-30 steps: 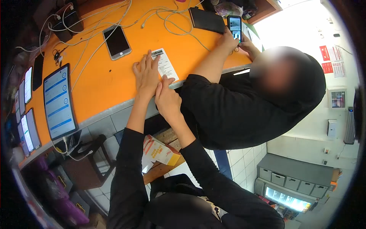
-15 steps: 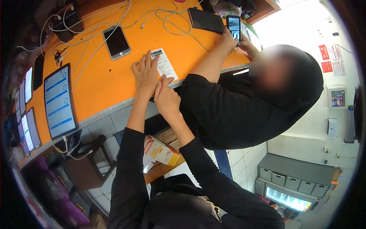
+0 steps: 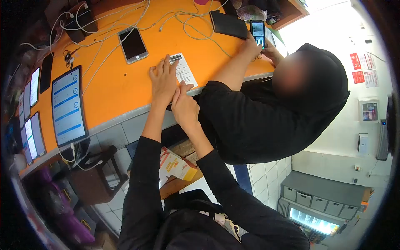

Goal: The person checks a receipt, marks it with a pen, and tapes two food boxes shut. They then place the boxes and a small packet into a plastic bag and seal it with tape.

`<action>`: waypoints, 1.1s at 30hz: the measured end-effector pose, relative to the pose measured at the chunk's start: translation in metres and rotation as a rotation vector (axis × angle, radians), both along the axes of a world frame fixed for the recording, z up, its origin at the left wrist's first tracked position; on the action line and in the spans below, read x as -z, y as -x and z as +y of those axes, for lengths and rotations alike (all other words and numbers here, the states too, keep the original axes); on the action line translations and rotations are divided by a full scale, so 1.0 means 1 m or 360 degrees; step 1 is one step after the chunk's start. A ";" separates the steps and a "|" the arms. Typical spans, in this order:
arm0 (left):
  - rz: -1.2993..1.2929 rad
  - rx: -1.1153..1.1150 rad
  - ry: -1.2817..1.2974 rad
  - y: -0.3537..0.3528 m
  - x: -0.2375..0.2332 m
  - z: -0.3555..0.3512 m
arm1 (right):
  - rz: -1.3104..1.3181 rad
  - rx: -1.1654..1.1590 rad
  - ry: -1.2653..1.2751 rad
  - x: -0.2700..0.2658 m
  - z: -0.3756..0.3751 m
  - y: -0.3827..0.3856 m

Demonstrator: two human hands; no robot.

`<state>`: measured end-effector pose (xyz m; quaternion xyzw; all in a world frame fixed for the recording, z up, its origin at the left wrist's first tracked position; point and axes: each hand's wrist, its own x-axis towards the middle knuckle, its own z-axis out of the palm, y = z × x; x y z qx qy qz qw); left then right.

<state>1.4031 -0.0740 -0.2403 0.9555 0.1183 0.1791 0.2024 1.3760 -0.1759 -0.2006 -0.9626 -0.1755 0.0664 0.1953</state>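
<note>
The left hand (image 3: 163, 83) lies open against the printed card (image 3: 184, 74) on the counter (image 3: 112, 89), while the right hand (image 3: 186, 109), beside it, has an unclear grip.

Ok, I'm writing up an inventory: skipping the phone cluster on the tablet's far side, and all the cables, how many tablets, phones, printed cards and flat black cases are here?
Tablet: 1
Phones: 2 (phone lying flat, phone held up)
Printed card: 1
Flat black case: 1
Total: 5
</note>
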 end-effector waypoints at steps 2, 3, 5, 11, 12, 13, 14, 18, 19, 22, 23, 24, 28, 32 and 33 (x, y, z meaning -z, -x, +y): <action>0.0027 -0.0014 -0.0022 -0.001 0.002 0.000 | 0.0053 0.0001 0.0047 0.000 0.000 -0.001; 0.0029 -0.0015 -0.0027 -0.002 0.003 0.000 | 0.0054 -0.0003 0.0044 0.000 0.000 0.000; 0.0033 -0.0018 -0.0036 -0.002 0.003 0.001 | 0.0002 0.0007 0.0001 0.003 0.000 0.000; -0.0014 -0.0031 -0.0094 -0.002 0.005 0.001 | 0.0004 0.0054 0.0007 0.006 0.000 0.004; -0.0006 -0.0020 -0.0073 -0.001 0.003 0.001 | 0.0006 0.0050 0.0000 0.005 0.000 0.004; 0.0003 -0.0008 -0.0048 0.000 0.001 0.000 | 0.0013 0.0057 0.0029 0.005 0.000 0.004; 0.0004 -0.0010 -0.0050 0.001 -0.002 -0.002 | 0.0020 0.0063 0.0059 0.005 0.000 0.004; 0.0003 -0.0007 -0.0013 0.001 -0.002 -0.001 | 0.0002 0.0057 0.0058 0.006 -0.001 0.005; -0.0011 -0.0013 -0.0034 0.000 0.001 -0.001 | -0.0013 0.0052 0.0057 0.006 -0.001 0.004; -0.0001 0.0001 0.0032 0.002 -0.005 -0.001 | -0.0035 0.0047 0.0053 0.008 -0.001 0.004; -0.0004 -0.0005 0.0030 0.002 -0.003 -0.001 | -0.0045 0.0049 0.0049 0.008 -0.001 0.004; -0.0009 -0.0003 0.0018 0.002 -0.002 -0.001 | -0.0051 0.0042 0.0046 0.008 0.000 0.004; -0.0059 -0.0013 0.0006 0.001 0.002 -0.001 | -0.0113 0.0049 0.0048 0.009 -0.001 0.005; 0.0001 -0.0005 0.0054 0.003 -0.004 -0.002 | -0.0122 0.0064 0.0036 0.007 0.000 0.006; 0.0003 -0.0007 0.0065 0.003 -0.004 -0.002 | -0.0131 0.0056 0.0031 0.007 0.001 0.006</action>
